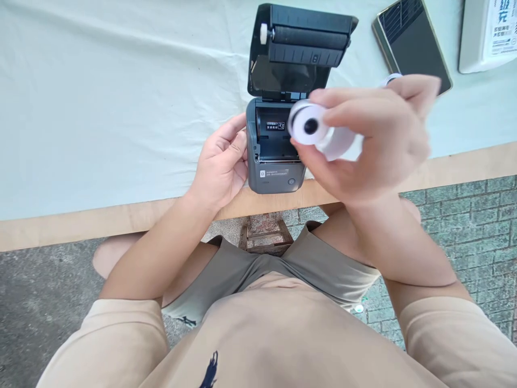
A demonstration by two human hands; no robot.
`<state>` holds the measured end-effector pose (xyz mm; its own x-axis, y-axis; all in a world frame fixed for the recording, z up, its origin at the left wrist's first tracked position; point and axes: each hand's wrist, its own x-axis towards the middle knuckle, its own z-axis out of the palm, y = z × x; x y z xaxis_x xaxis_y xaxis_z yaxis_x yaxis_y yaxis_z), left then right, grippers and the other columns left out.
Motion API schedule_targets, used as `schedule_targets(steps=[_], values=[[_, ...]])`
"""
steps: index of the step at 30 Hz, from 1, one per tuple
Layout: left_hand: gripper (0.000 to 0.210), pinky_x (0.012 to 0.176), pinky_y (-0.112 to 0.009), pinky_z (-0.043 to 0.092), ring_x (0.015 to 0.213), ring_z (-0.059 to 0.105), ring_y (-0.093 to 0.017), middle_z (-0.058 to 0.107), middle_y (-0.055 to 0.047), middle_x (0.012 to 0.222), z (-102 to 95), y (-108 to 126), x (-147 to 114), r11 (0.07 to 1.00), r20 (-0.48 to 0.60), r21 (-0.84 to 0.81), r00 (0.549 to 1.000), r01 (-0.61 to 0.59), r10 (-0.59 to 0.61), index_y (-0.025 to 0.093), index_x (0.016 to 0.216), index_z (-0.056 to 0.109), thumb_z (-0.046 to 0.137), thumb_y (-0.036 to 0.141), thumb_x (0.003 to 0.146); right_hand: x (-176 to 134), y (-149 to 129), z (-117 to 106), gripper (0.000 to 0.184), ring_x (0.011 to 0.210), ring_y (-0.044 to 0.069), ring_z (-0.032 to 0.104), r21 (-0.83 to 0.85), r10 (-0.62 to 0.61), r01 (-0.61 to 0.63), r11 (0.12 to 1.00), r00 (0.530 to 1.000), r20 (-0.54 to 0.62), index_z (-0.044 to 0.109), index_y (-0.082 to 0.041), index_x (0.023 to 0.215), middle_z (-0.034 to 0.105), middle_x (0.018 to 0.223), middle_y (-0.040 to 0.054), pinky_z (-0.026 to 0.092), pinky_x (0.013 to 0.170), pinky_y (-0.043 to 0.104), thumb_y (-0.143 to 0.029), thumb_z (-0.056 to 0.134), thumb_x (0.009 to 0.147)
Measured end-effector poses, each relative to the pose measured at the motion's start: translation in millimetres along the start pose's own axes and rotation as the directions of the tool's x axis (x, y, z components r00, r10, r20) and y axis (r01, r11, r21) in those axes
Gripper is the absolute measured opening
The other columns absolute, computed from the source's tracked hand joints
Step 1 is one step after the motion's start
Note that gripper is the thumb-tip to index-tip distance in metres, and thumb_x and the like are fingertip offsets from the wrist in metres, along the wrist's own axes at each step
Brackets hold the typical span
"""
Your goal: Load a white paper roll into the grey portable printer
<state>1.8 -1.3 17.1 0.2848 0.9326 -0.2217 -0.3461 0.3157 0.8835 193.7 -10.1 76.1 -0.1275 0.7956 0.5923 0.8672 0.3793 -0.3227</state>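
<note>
Printer [275,161] lid open, bay empty. Right hand [375,143] grips the paper roll [319,129] just above the bay, not seated yet. Left hand [222,161] loosely cupped, steadying the printer's side on the desk [100,108].

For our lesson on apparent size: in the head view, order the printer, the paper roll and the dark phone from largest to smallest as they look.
1. printer, lid open, clearly largest.
2. dark phone, partly hidden by the right hand.
3. paper roll, smallest, though it is nearer the camera and half covered by fingers, so phone versus roll is unsure.
</note>
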Motion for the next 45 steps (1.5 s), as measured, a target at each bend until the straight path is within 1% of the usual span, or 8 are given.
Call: schedule_targets(steps=[2, 4, 12, 18, 25, 32, 38, 45], values=[[0.026, 0.091, -0.039, 0.061, 0.118, 0.068, -0.026, 0.073, -0.002, 0.114, 1.5, 1, 0, 1.000, 0.003, -0.027, 1.000, -0.012, 0.012, 0.026, 0.115, 0.065, 0.059, 0.039, 0.093, 1, -7, 7, 0.010, 0.077, 0.015, 0.070, -0.025, -0.226, 0.224, 0.974, 0.971, -0.081, 0.059, -0.028, 0.092, 0.076, 0.094, -0.0059, 0.038, 0.078, 0.040, -0.035, 0.053, 0.093], [0.023, 0.091, -0.039, 0.061, 0.118, 0.067, -0.025, 0.074, -0.001, 0.111, 2.5, 2, 0, 0.998, 0.014, -0.055, 1.000, -0.019, 0.020, 0.026, 0.112, 0.066, 0.059, 0.037, 0.093, 3, -11, 10, 0.009, 0.083, 0.013, 0.072, -0.006, -0.320, 0.321, 0.947, 0.941, -0.110, 0.057, -0.029, 0.100, 0.076, 0.097, -0.0067, 0.040, 0.079, 0.038, -0.026, 0.050, 0.095], [0.018, 0.069, -0.031, 0.062, 0.081, 0.071, -0.015, 0.075, 0.004, 0.096, 1.4, 0, 2, 0.987, 0.092, -0.157, 0.994, -0.039, 0.054, 0.029, 0.107, 0.069, 0.061, 0.034, 0.092, 7, -20, 12, 0.017, 0.067, 0.013, 0.068, -0.038, -0.271, 0.268, 0.963, 0.947, -0.174, 0.053, -0.026, 0.109, 0.075, 0.088, -0.0065, 0.033, 0.069, 0.037, -0.023, 0.050, 0.092], [0.027, 0.090, -0.040, 0.061, 0.120, 0.066, -0.026, 0.073, -0.001, 0.106, 2.9, 1, 0, 1.000, -0.015, -0.004, 1.000, -0.001, 0.001, 0.027, 0.117, 0.063, 0.056, 0.040, 0.095, 8, -21, 13, 0.020, 0.081, 0.017, 0.066, -0.104, -0.234, 0.231, 0.967, 0.972, -0.015, 0.054, -0.028, 0.095, 0.075, 0.096, -0.0094, 0.032, 0.076, 0.038, -0.010, 0.047, 0.089], [0.033, 0.096, -0.044, 0.060, 0.127, 0.062, -0.030, 0.072, -0.003, 0.110, 0.7, -2, 1, 1.000, 0.012, -0.019, 1.000, -0.011, 0.012, 0.026, 0.120, 0.062, 0.058, 0.045, 0.093, 10, -25, 12, 0.018, 0.096, 0.023, 0.061, -0.163, -0.096, 0.153, 0.975, 0.945, 0.311, 0.057, -0.030, 0.103, 0.072, 0.104, -0.0041, 0.029, 0.082, 0.039, -0.016, 0.051, 0.094], [0.035, 0.098, -0.047, 0.059, 0.130, 0.060, -0.032, 0.071, -0.005, 0.116, 0.7, -1, 1, 1.000, 0.003, 0.004, 1.000, 0.001, -0.001, 0.027, 0.121, 0.062, 0.060, 0.046, 0.092, 4, -17, 7, 0.014, 0.079, 0.016, 0.064, -0.156, -0.133, 0.177, 0.972, 0.957, 0.258, 0.056, -0.026, 0.088, 0.073, 0.094, -0.0042, 0.032, 0.077, 0.038, -0.025, 0.045, 0.096], [0.030, 0.094, -0.045, 0.057, 0.122, 0.064, -0.030, 0.070, -0.003, 0.110, -0.1, 0, 1, 1.000, 0.034, -0.011, 0.999, 0.006, -0.005, 0.029, 0.117, 0.064, 0.058, 0.046, 0.093, -18, -3, 11, 0.010, 0.078, 0.013, 0.063, 0.047, -0.428, 0.427, 0.903, 0.904, 0.023, 0.052, -0.025, 0.086, 0.072, 0.085, -0.0070, 0.033, 0.074, 0.036, -0.026, 0.061, 0.089], [0.020, 0.094, -0.053, 0.051, 0.118, 0.058, -0.033, 0.070, 0.001, 0.110, -0.6, 1, 3, 0.997, 0.082, -0.075, 0.997, 0.005, 0.001, 0.034, 0.107, 0.070, 0.059, 0.038, 0.090, -33, -2, 13, 0.010, 0.089, 0.013, 0.065, 0.118, -0.385, 0.373, 0.920, 0.918, 0.098, 0.051, -0.030, 0.092, 0.072, 0.092, -0.0092, 0.034, 0.077, 0.037, -0.026, 0.060, 0.090]])
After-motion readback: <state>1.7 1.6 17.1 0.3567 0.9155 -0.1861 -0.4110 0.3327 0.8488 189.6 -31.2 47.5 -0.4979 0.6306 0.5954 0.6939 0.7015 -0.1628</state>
